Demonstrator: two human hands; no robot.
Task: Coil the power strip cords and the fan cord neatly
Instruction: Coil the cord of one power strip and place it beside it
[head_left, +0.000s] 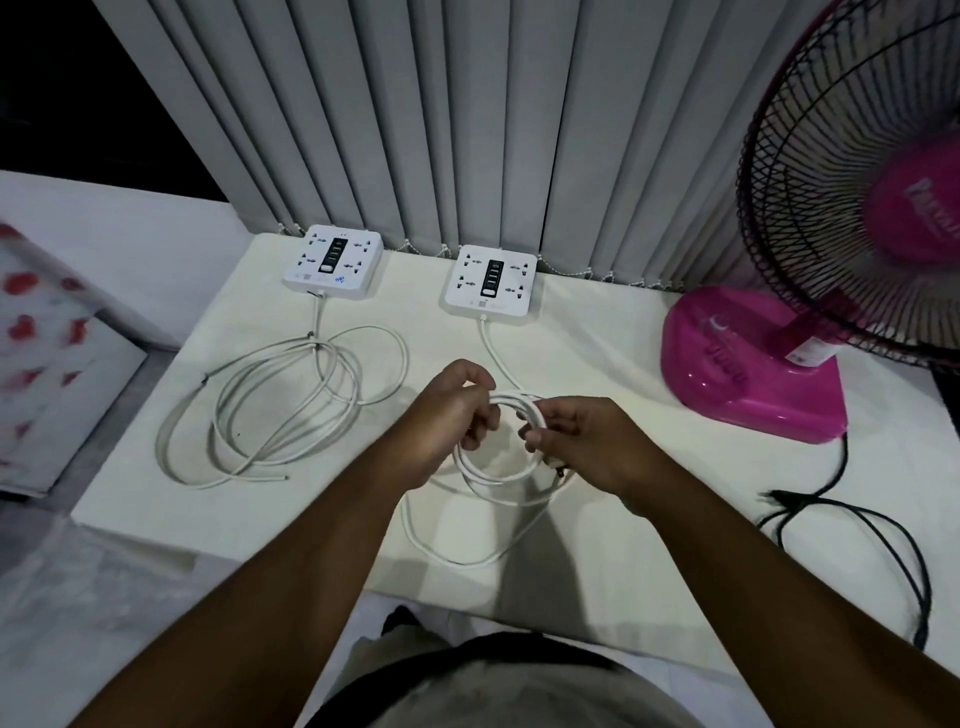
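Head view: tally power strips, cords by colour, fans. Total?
White power strips: 2 (left strip, right strip)
White cords: 2 (loose cord, cord held in both hands)
Black cords: 1 (fan cord)
Pink fans: 1 (fan)
Total: 6

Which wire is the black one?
The fan's cord, lying loose on the right beside the pink fan base. Both power strip cords are white: one loose on the left, one in the hands.

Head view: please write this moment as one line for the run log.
left hand: holds cord | right hand: holds same cord | left strip cord: loose | fan cord: loose
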